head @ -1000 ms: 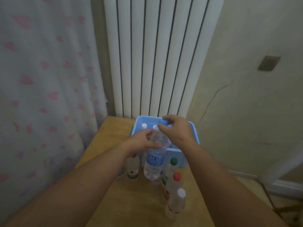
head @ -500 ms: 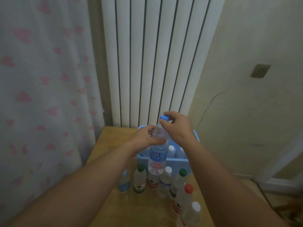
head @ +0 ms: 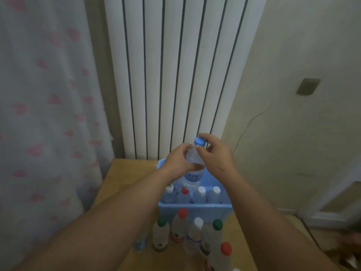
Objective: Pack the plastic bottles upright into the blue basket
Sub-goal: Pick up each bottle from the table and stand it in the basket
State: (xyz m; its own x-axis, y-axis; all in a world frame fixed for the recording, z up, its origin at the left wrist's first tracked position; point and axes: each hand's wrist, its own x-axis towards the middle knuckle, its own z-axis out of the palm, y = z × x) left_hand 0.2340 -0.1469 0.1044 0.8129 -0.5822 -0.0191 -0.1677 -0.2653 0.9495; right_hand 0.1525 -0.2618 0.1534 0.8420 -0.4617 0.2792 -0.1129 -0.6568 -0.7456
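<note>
The left hand (head: 178, 161) curls its fingers round the shoulder of a blue-capped bottle (head: 192, 176), held upright over the blue basket (head: 195, 206) on the wooden table (head: 121, 182). The right hand (head: 216, 156) pinches that bottle's neck beside the cap. Four capped bottles (head: 201, 194) stand in the basket's near row.

Clear blue-capped bottle (head: 192, 176) upright over the blue basket (head: 195, 207), lower centre of frame.
I grip it with my left hand (head: 179, 159) round its shoulder and my right hand (head: 214, 155) at its cap. Four capped bottles (head: 199, 196) stand upright along the basket's near wall. More capped bottles (head: 160, 235) stand clustered just outside it, toward the bottom edge.
</note>
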